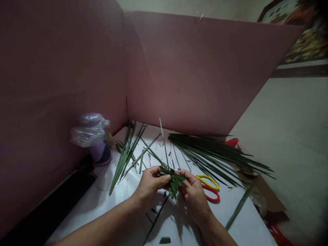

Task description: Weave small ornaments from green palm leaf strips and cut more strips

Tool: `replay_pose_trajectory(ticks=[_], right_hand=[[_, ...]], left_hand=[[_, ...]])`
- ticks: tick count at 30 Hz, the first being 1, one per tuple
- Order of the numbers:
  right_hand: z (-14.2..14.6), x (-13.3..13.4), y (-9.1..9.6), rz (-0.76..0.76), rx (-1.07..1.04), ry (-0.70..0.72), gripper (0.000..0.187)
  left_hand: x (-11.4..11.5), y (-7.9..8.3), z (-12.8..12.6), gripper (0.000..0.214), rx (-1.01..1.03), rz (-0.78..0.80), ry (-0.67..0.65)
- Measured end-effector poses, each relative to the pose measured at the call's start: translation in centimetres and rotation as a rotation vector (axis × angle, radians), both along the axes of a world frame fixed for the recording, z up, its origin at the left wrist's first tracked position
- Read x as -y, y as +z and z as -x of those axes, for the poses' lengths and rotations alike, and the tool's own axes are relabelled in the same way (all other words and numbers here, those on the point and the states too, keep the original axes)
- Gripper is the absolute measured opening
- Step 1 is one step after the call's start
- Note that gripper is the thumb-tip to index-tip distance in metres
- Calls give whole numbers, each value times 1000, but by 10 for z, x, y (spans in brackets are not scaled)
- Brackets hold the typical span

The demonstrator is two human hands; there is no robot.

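Note:
Both hands meet over the middle of a white table. My left hand and my right hand pinch a small woven piece of green leaf strips between fingertips, with loose strip ends sticking out upward and downward. A long thin strip hangs from the piece toward the table's near edge. Scissors with one yellow and one red handle lie just right of my right hand.
A bundle of long green leaf strips fans out at the back right; a smaller bunch lies at the back left. A purple container wrapped in clear plastic stands at the left. Pink partition walls enclose the table. Leaf scraps litter the surface.

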State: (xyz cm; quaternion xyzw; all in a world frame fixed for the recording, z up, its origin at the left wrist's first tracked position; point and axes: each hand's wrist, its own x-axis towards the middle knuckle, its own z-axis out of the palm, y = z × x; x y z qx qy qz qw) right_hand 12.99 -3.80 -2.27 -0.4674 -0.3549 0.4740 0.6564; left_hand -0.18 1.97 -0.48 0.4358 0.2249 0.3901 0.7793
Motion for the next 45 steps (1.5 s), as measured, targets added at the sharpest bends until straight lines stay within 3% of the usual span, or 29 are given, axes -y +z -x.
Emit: replay_pose_trajectory(ticks=[5, 9, 13, 19, 25, 32, 40, 45], right_hand=[[5, 1, 3, -28, -62, -20, 13], [11, 4, 13, -60, -131, -95, 31], [11, 5, 15, -68, -98, -81, 45], [12, 7, 14, -26, -35, -90, 45], [15, 10, 19, -39, 134, -37, 45], [14, 10, 10, -111, 385, -3, 48], [13, 10, 9, -83, 378, -35, 47], [15, 13, 15, -99, 299, -44, 47]], left_hand=[[-1, 5, 2, 19, 4, 24, 27], [-1, 9, 6, 18, 22, 56, 4], [-4, 11, 10, 12, 126, 222, -130], [-6, 12, 12, 7, 210, 470, -162], [-1, 9, 11, 15, 352, 394, -323], [2, 9, 10, 21, 384, 305, -442], [1, 7, 9, 20, 357, 298, -406], [1, 12, 8, 19, 170, 352, -195]])
